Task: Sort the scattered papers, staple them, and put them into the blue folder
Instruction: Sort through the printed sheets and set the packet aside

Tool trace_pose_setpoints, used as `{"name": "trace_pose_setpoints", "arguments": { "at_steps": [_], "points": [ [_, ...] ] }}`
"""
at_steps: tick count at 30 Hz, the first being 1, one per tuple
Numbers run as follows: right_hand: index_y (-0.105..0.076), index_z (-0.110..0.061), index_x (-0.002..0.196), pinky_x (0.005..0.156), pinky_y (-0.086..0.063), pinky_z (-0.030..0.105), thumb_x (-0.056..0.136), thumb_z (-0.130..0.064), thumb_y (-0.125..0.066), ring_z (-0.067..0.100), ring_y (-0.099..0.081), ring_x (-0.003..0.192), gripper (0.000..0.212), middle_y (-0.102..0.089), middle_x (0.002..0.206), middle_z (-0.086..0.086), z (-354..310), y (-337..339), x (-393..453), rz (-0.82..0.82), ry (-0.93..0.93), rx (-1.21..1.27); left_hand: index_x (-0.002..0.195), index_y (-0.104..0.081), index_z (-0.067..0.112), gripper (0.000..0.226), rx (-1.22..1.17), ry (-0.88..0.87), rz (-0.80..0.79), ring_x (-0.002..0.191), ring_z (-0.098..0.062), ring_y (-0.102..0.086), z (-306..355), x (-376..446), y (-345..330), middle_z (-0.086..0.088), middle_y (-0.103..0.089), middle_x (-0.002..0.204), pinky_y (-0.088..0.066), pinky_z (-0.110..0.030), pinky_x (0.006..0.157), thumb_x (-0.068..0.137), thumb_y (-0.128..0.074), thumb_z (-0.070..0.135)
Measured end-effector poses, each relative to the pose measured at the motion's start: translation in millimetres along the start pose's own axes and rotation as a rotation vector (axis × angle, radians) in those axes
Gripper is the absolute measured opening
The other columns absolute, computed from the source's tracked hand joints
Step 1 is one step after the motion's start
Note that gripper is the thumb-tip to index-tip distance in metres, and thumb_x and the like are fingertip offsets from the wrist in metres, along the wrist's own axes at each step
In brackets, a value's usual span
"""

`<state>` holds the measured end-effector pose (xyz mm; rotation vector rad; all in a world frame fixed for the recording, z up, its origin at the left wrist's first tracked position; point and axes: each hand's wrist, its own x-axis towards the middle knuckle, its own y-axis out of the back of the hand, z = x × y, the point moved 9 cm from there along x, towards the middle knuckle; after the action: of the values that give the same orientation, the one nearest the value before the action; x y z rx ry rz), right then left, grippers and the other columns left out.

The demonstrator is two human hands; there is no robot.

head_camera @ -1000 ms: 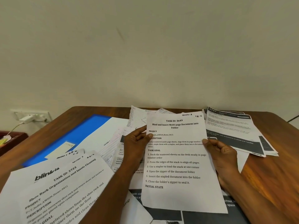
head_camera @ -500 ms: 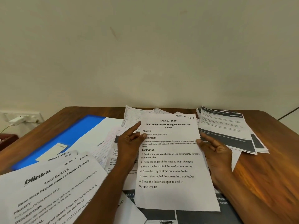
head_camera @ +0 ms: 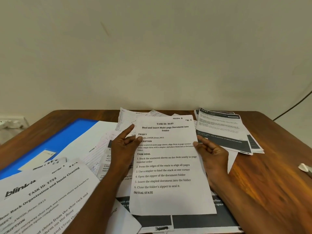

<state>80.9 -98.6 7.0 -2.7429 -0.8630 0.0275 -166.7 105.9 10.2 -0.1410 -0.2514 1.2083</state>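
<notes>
Left hand point(head_camera: 124, 149) pinches left edge of printed sheet point(head_camera: 170, 168), thumb on front, index finger extended. Right hand point(head_camera: 211, 155) holds right edge, thumb against margin, fingers behind. Sheet held between hands, tilted up over loose papers point(head_camera: 109, 159) on wooden tabletop point(head_camera: 273, 179). Blue folder point(head_camera: 55, 142) lies flat, left of left hand, partly covered by white sheets. Dark-banded stack point(head_camera: 224, 132) rests beyond right hand. Shoe-rack sheet point(head_camera: 43, 198) near left forearm.

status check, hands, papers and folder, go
Left hand and right hand hold the 3649 sheet by its edges. Blue folder half buried under loose papers.
</notes>
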Motion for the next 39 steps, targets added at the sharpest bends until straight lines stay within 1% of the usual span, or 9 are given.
{"name": "trace_pose_setpoints", "arguments": {
  "at_steps": [6, 11, 15, 17, 19, 22, 25, 29, 39],
  "points": [
    [-0.076, -0.011, 0.119, 0.096, -0.059, 0.05, 0.09, -0.003, -0.077, 0.03, -0.076, 0.103, 0.031, -0.08, 0.108, 0.009, 0, -1, -2, -0.003, -0.019, 0.043, 0.118, -0.074, 0.011, 0.027, 0.037, 0.082, -0.008, 0.089, -0.03, -0.08, -5, -1, 0, -0.01, -0.082, 0.105, -0.066, -0.049, 0.079, 0.091, -0.079, 0.01],
    [-0.072, -0.005, 0.117, 0.065, -0.064, 0.031, 0.094, 0.001, -0.07, 0.024, -0.073, 0.074, 0.023, -0.079, 0.092, 0.015, -21, 14, 8, 0.037, -0.007, 0.047, 0.114, -0.075, -0.001, 0.024, -0.045, 0.108, 0.036, 0.086, -0.035, -0.079, 1, 3, 15, -0.018, -0.08, 0.105, -0.067, -0.044, 0.073, 0.09, -0.078, 0.003],
    [-0.071, -0.007, 0.113, 0.058, -0.061, 0.024, 0.095, 0.001, -0.07, 0.02, -0.072, 0.073, 0.019, -0.077, 0.093, 0.015, -39, 42, 23, 0.112, -0.045, -0.075, 0.109, -0.078, 0.005, 0.019, 0.028, 0.114, 0.076, 0.083, -0.033, -0.078, 12, 5, 34, -0.018, -0.08, 0.103, -0.065, -0.046, 0.079, 0.091, -0.078, 0.007],
    [-0.073, -0.014, 0.107, 0.057, -0.059, 0.025, 0.094, -0.003, -0.073, 0.017, -0.074, 0.078, 0.017, -0.079, 0.094, 0.007, -46, 54, 31, 0.127, -0.046, -0.215, 0.105, -0.08, 0.012, 0.014, 0.123, 0.076, 0.104, 0.074, -0.025, -0.078, 21, 3, 43, -0.01, -0.082, 0.094, -0.064, -0.036, 0.069, 0.092, -0.079, 0.012],
    [-0.075, -0.018, 0.104, 0.058, -0.055, 0.024, 0.093, -0.007, -0.076, 0.013, -0.073, 0.081, 0.016, -0.078, 0.095, -0.001, -49, 63, 40, 0.112, -0.027, -0.376, 0.105, -0.08, 0.016, 0.012, 0.157, 0.046, 0.117, 0.072, -0.023, -0.077, 25, 1, 49, -0.006, -0.082, 0.09, -0.063, -0.031, 0.063, 0.093, -0.079, 0.014],
    [-0.074, -0.02, 0.103, 0.068, -0.055, 0.029, 0.09, -0.009, -0.079, 0.014, -0.071, 0.091, 0.017, -0.076, 0.096, -0.005, -44, 72, 52, 0.059, 0.006, -0.627, 0.111, -0.08, 0.014, 0.019, 0.125, 0.068, 0.133, 0.083, -0.033, -0.076, 21, 1, 56, -0.013, -0.081, 0.099, -0.062, -0.04, 0.078, 0.091, -0.08, 0.015],
    [-0.073, -0.022, 0.108, 0.076, -0.058, 0.03, 0.08, -0.022, -0.09, 0.014, -0.07, 0.095, 0.033, -0.074, 0.1, -0.005, -35, 69, 58, -0.044, 0.003, -0.804, 0.105, -0.08, 0.014, 0.014, 0.083, 0.089, 0.162, 0.076, -0.027, -0.076, 16, 4, 61, -0.011, -0.081, 0.096, -0.064, -0.038, 0.07, 0.091, -0.08, 0.015],
    [-0.07, -0.024, 0.111, 0.082, -0.058, 0.031, 0.068, -0.032, -0.098, 0.012, -0.068, 0.095, 0.052, -0.071, 0.101, -0.007, -30, 56, 56, -0.133, 0.013, -0.823, 0.096, -0.078, 0.017, 0.007, 0.022, 0.099, 0.18, 0.062, -0.014, -0.076, 13, 6, 64, -0.002, -0.081, 0.083, -0.062, -0.027, 0.053, 0.092, -0.078, 0.012],
    [-0.069, -0.026, 0.108, 0.086, -0.063, 0.048, 0.064, -0.01, -0.098, 0.018, -0.076, 0.082, 0.055, -0.077, 0.082, 0.002, -16, 55, 58, -0.148, 0.01, -0.741, 0.113, -0.077, 0.013, 0.02, -0.016, 0.102, 0.155, 0.065, -0.016, -0.077, 10, 8, 61, -0.006, -0.08, 0.093, -0.066, -0.034, 0.061, 0.094, -0.074, 0.009]
  ]
}}
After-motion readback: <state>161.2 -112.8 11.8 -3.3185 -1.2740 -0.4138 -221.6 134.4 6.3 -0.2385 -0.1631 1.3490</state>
